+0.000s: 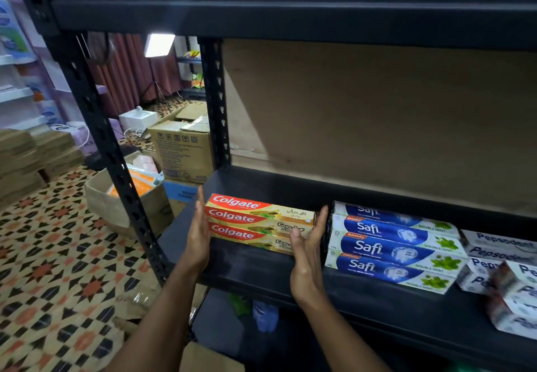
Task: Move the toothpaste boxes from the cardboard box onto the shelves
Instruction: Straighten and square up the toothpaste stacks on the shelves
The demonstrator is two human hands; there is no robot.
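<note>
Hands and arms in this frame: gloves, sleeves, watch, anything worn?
Nothing worn that shows. Left hand and right hand: no gloves, rings or watch. Left forearm and right forearm are uncovered to the frame edge; no sleeves in view.

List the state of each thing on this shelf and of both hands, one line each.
Colgate boxes, three in a bundle, lying lengthwise, pressed between both palms.
Left hand, fingers straight, flat against the bundle's left end.
Right hand, fingers straight, flat against its right end.
Safi boxes, four lying flat in a row.
Pepsodent boxes, piled loosely at the right, blurred.
Shelf, part filled, bare at the back.
</note>
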